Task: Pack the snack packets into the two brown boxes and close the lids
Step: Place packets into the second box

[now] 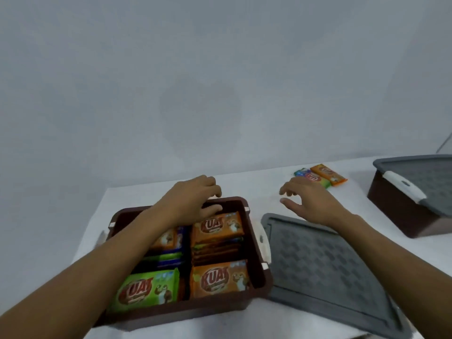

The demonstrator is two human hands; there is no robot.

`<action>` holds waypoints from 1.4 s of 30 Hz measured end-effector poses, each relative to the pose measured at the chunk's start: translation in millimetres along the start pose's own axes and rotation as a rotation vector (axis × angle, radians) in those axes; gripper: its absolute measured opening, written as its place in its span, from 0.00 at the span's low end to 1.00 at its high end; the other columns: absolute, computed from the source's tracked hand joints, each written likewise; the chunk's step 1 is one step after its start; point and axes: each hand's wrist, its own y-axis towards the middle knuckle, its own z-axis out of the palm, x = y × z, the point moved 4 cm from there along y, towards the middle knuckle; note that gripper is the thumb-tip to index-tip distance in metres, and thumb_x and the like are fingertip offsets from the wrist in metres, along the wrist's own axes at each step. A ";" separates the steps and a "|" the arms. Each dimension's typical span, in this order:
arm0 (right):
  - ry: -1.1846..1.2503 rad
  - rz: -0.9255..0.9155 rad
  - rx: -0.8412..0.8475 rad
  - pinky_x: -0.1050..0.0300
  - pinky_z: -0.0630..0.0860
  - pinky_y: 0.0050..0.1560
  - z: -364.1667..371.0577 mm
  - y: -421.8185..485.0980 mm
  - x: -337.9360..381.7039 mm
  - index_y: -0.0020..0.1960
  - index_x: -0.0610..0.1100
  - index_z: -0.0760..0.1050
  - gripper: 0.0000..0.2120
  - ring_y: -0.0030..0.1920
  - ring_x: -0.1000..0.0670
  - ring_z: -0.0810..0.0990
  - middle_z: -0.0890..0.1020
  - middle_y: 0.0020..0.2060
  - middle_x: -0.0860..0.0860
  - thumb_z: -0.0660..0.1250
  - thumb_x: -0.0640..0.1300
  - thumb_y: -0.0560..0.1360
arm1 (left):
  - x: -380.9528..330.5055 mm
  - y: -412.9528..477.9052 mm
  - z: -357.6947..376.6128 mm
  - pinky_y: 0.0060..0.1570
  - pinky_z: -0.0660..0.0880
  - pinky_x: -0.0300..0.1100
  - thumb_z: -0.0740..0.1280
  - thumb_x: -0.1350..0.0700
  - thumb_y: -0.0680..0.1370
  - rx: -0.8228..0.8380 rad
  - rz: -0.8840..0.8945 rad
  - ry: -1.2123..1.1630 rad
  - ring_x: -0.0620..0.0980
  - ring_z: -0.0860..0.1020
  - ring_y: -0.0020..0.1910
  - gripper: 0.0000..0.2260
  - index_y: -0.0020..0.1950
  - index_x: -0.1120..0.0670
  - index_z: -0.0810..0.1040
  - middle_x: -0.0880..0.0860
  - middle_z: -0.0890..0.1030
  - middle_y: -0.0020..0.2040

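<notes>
Left hand (193,199) at brown box (171,311) rim, grip unclear; right hand (310,201) loose | white table (259,184) | grey wall (220,69)

The dark brown rectangular plastic box (171,311) looks smooth, faintly shiny; the orange and green snack packets (217,226) inside are glossy printed film. At its three o'clock the flat grey plastic lid (325,265) is matt with a moulded woven relief, and the white table top (259,189) under both looks smooth and matt.
</notes>
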 end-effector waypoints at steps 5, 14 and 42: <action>-0.051 0.262 0.153 0.53 0.73 0.57 8.5 -28.3 -115.1 0.59 0.52 0.76 0.13 0.57 0.51 0.75 0.79 0.57 0.53 0.64 0.55 0.77 | -56.1 95.4 23.6 0.51 0.73 0.44 0.62 0.41 0.79 0.053 0.069 -0.118 0.44 0.71 0.55 0.16 0.62 0.47 0.74 0.44 0.73 0.57; -0.003 0.457 0.288 0.48 0.62 0.70 45.1 -21.7 -248.3 0.78 0.50 0.54 0.29 0.76 0.46 0.56 0.55 0.78 0.50 0.59 0.47 0.80 | -135.0 233.7 103.3 0.63 0.69 0.50 0.62 0.43 0.80 0.397 0.032 -0.032 0.52 0.60 0.71 0.24 0.73 0.50 0.66 0.51 0.60 0.75; 0.222 0.404 -0.239 0.59 0.66 0.47 64.4 -25.1 -269.4 0.58 0.48 0.71 0.22 0.51 0.51 0.73 0.78 0.53 0.51 0.70 0.50 0.66 | -119.5 260.6 196.7 0.52 0.76 0.45 0.71 0.52 0.70 -0.106 -0.478 -0.420 0.48 0.76 0.52 0.28 0.67 0.54 0.66 0.52 0.75 0.57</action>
